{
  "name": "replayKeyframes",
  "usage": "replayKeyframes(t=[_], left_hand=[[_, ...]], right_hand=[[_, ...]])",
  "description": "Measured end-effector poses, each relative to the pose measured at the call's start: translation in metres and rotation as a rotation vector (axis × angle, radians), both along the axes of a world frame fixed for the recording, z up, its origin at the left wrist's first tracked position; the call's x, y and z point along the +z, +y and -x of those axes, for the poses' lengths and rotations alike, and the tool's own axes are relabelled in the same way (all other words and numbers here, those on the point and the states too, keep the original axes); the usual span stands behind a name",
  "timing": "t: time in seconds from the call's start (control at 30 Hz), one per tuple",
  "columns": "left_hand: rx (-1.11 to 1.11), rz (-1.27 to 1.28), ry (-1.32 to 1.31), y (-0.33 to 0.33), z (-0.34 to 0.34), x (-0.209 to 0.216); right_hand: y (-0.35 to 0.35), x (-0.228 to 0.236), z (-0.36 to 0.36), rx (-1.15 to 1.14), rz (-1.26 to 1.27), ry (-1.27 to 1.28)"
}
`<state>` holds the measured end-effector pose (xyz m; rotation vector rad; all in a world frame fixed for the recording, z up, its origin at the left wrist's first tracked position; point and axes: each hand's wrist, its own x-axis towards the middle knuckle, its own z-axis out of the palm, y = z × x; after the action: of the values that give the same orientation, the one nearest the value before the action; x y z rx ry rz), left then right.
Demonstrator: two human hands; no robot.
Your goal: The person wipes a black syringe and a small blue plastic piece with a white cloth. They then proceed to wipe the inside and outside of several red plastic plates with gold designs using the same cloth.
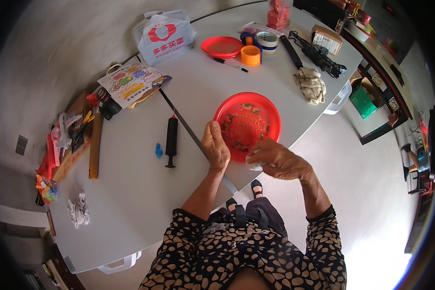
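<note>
A round red plate (270, 113) with a gold and green pattern is held up at the table's front edge. My left hand (215, 147) grips its left rim, the thumb on the upper side. At the lower right rim, my right hand (275, 160) is closed round a crumpled white cloth (254, 164) pressed against the plate. Left of my left hand lie a black hand pump (171, 141) and a small blue piece (158, 150). The fingers beneath the plate are hidden.
Another red plate (222, 47), a marker (231, 65), tape rolls (266, 40), a folding umbrella (319, 55) and a crumpled cloth (310, 85) lie at the back. A white plastic bag (163, 36) stands back left. White gloves (79, 210) rest at the left.
</note>
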<state>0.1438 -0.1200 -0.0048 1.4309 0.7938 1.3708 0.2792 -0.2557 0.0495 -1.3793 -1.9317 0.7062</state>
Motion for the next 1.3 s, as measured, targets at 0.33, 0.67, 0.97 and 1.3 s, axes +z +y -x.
replayKeyframes(t=[0.33, 0.67, 0.97, 1.3], left_hand=[[0.011, -0.029, 0.054, -0.003, 0.002, -0.006], [-0.003, 0.018, 0.055, 0.003, 0.004, -0.005], [-0.034, -0.004, 0.026, 0.003, 0.001, -0.005], [-0.048, 0.017, -0.034, -0.001, -0.001, -0.002]], right_hand=[[0.013, -0.022, 0.026, -0.681, -0.231, -0.684], [0.041, -0.023, 0.063, -0.499, -0.387, -0.057], [0.101, -0.033, 0.043, -0.706, -0.565, -0.373], [0.071, -0.035, 0.005, -0.954, -0.51, -0.702]])
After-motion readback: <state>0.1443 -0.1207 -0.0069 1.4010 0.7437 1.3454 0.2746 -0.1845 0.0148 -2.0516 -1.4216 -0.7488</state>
